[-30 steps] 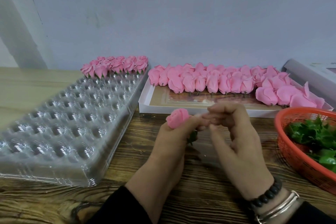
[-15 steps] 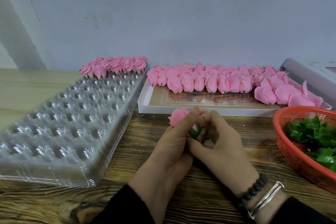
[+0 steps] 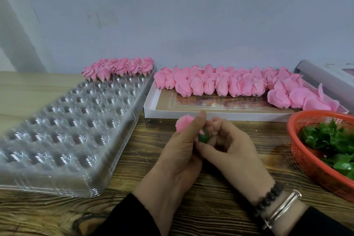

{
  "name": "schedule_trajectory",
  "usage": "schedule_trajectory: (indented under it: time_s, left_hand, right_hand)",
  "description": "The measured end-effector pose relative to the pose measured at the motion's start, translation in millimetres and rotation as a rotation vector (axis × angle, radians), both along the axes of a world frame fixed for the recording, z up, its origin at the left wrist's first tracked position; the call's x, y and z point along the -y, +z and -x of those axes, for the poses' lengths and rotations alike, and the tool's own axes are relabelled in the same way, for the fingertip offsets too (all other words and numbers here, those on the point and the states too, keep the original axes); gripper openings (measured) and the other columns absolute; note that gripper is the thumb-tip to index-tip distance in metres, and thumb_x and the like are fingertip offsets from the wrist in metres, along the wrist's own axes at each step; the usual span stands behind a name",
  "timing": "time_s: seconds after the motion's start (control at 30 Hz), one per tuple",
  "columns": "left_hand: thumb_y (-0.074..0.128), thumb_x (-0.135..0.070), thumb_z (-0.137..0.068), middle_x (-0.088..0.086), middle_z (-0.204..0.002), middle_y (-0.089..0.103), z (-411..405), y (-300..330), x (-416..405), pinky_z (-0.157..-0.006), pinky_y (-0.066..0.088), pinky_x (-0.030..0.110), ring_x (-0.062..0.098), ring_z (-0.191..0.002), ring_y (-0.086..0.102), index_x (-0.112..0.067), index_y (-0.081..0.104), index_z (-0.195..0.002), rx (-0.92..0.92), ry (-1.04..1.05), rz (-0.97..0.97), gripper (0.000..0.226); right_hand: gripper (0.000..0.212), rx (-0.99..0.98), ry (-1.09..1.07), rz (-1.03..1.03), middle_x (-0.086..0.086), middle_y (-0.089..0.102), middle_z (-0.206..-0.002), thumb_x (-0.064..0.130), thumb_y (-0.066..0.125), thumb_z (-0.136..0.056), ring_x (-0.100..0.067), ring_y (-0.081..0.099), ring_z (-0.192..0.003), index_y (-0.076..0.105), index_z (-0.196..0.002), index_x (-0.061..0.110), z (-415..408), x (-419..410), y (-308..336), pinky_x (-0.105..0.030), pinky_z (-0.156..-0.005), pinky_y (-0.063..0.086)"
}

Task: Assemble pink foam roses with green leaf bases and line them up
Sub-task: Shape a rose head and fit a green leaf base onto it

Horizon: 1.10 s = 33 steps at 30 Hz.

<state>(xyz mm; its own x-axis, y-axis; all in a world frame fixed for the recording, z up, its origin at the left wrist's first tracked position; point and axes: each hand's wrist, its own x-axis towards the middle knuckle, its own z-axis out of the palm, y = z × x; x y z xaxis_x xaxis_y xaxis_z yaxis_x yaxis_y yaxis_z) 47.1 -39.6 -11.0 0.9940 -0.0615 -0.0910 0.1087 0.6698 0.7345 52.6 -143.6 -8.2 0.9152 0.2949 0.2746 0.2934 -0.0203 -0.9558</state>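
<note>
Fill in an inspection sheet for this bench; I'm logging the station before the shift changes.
Surface: wooden table, no spills seen.
Job's things: rose and green base in hand; finished roses at the far end of the plastic tray; loose rose heads in the white box; leaves in the orange basket.
Clutter: nothing seen.
Grippers: left hand holds the rose; right hand pinches the base.
Cables: nothing seen.
Surroundings: plain wall.

Two hands (image 3: 201,151), one orange basket (image 3: 306,159), one clear tray (image 3: 63,132), one white box (image 3: 191,114)
</note>
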Motion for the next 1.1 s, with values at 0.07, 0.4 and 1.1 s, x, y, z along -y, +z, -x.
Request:
schedule_trajectory:
  time_s: [0.07, 0.4, 1.1]
  left_hand:
    - [0.068, -0.034, -0.068, 0.014, -0.096, 0.067, 1, 3, -1, -0.061, 0.046, 0.029, 0.021, -0.071, 0.063, -0.008, 0.068, -0.073, 0.018, -0.045, -0.051, 0.026]
    - [0.056, -0.028, -0.085, 0.012, -0.084, 0.071, -4, 5, -2, -0.062, 0.059, 0.032, 0.02, -0.08, 0.065, -0.013, 0.057, -0.049, -0.112, 0.106, 0.109, 0.039]
    - [0.066, -0.037, -0.069, 0.012, -0.078, 0.064, 4, 3, 8, -0.069, 0.056, 0.03, 0.021, -0.076, 0.065, -0.007, 0.067, -0.08, -0.011, 0.02, -0.019, 0.032]
  right_hand:
    - [0.022, -0.174, 0.108, -0.176, 0.005, 0.059, -0.057, 0.009, 0.073, -0.069, -0.01, 0.052, -0.052, 0.059, -0.082, -0.001, 0, 4, 3, -0.017, -0.053, 0.046]
    - [0.023, 0.419, -0.152, 0.492, 0.01, 0.054, -0.064, 0.028, 0.07, -0.077, -0.008, 0.052, -0.066, 0.055, -0.064, 0.017, 0, 9, -7, -0.024, -0.064, 0.042]
    - [0.025, 0.224, -0.166, 0.255, 0.017, 0.063, -0.078, 0.022, 0.071, -0.065, 0.001, 0.057, -0.071, 0.052, -0.076, 0.034, 3, 1, -2, -0.01, -0.066, 0.044]
